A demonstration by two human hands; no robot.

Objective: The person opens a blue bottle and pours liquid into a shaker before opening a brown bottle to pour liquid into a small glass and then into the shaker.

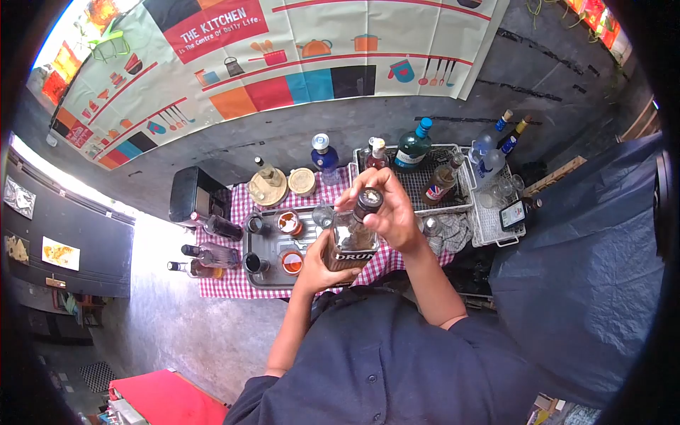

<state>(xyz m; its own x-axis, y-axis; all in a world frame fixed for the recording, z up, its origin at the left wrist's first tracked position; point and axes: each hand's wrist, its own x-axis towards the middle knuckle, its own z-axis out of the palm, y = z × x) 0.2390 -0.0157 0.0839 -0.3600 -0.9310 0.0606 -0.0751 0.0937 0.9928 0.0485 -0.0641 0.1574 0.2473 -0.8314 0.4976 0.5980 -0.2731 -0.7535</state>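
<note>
My left hand (322, 270) is wrapped round the lower body of a square glass liquor bottle (353, 244) with a dark label reading "DRUM". The bottle stands upright in front of my chest, over the table's near side. Around its dark cap (369, 200) curve the fingers and thumb of my right hand (398, 216); exact finger contact is hard to make out. Just left of the bottle, a grey tray (273, 282) carries several glasses, among them one with an amber-red drink (289, 223) and another with an orange drink (291, 261).
White wire baskets (464, 205) hold several bottles at the back right, including a green bottle (413, 149). A blue bottle (325, 157) stands behind the tray. More bottles (216, 255) lie at the left edge of the checked tablecloth (212, 287). A cloth (453, 234) is bunched at right.
</note>
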